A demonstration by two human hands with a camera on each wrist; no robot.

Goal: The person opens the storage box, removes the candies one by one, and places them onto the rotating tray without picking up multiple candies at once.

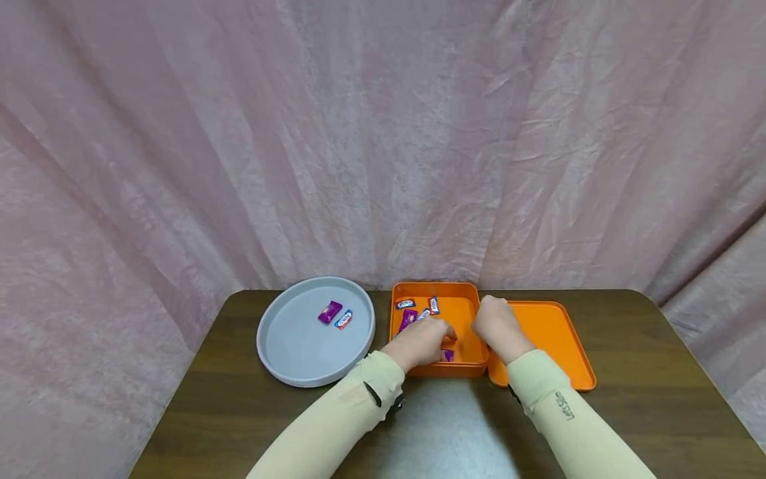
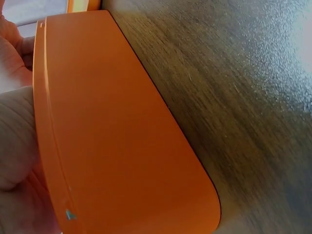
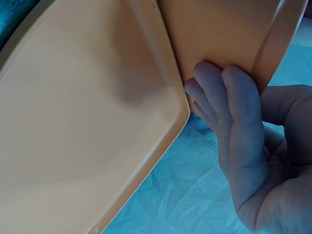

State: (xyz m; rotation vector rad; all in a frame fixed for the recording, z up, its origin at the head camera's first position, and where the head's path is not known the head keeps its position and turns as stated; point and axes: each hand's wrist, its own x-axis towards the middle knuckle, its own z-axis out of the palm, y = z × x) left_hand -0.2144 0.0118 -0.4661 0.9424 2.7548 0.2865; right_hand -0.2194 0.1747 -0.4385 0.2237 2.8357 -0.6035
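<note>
An orange box [image 1: 463, 318] holds several small wrapped candies, purple ones [image 1: 408, 319] and blue-and-white ones [image 1: 434, 305]. My left hand [image 1: 419, 341] reaches over its front wall, fingers spread and bent down inside. A purple candy [image 1: 448, 355] lies close beside the thumb. In the left wrist view the box's front wall hides the fingertips. My right hand [image 1: 500, 326] grips the right wall of the box; the right wrist view shows the fingers [image 3: 243, 107] against its outside and the thumb at the rim.
Left of the box stands a round grey tray [image 1: 287, 346] bearing a purple candy [image 1: 330, 312] and a blue, white and red one [image 1: 344, 319]. An orange lid [image 1: 547, 332] lies right of the box, under my right forearm. A pink curtain [image 1: 383, 146] hangs behind the wooden table [image 1: 646, 372].
</note>
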